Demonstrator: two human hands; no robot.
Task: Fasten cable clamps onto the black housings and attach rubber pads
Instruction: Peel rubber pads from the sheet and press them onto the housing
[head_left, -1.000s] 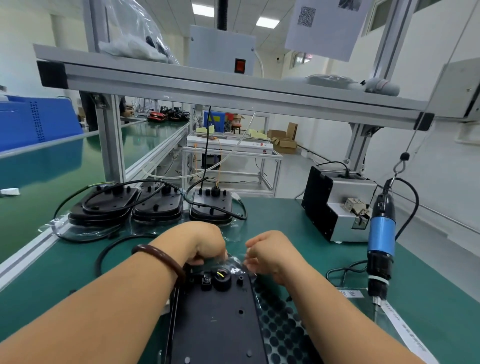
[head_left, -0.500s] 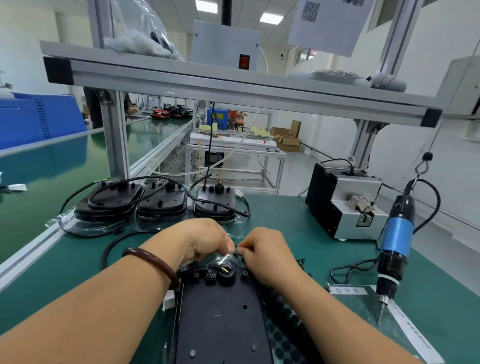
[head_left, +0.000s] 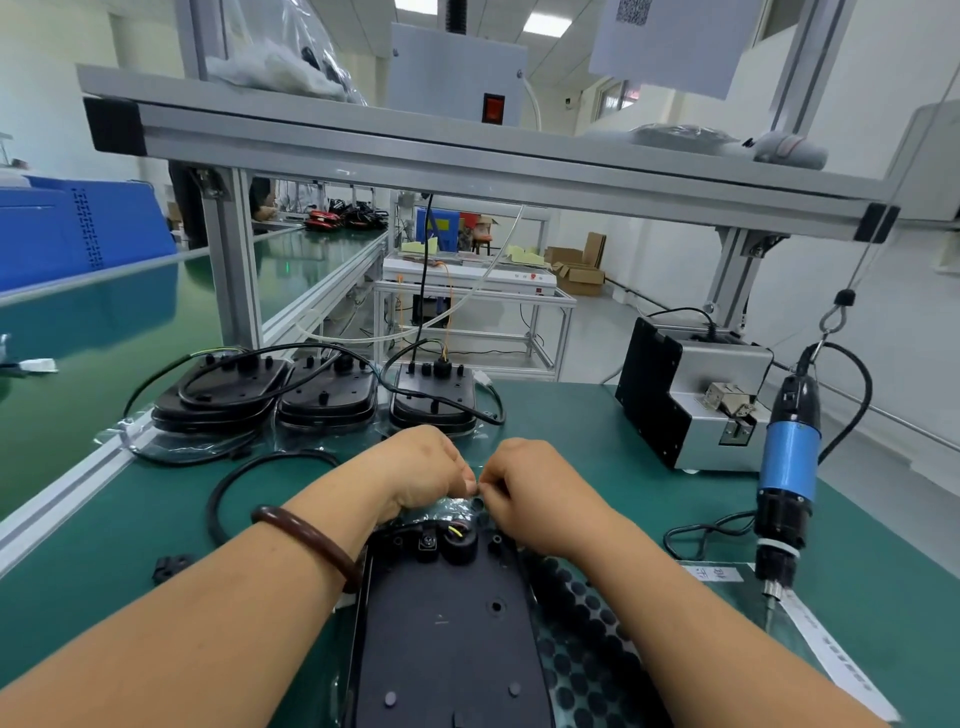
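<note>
So the black housing (head_left: 447, 639) is lying flat on the desk (head_left: 597, 426) right in front of the person, connector end pointing away; both hands meet over that far end, the left hand (head_left: 426, 467) and right hand (head_left: 524, 483) with fingers curled and fingertips nearly touching, pinching what looks like the crinkly clear plastic (head_left: 448, 506) there; can't tell if there's a tiny part in the pinch too; my guess is it's still prep before the clamp goes on. What could go wrong: tug the plastic too hard and the housing may skid sideways onto the sheet of rubber pads (head_left: 587, 639) touching its right edge, and pads could peel off or fold; the yellow wire (head_left: 456, 530) in the round port sits right under the fingers, so a careless pull might snag it; the loose black clamp (head_left: 171, 566) sits off by the left forearm, easy to knock away with an elbow; and the hanging screwdriver (head_left: 787, 467) is near the right arm, so a wide swing could set it swaying.
</note>
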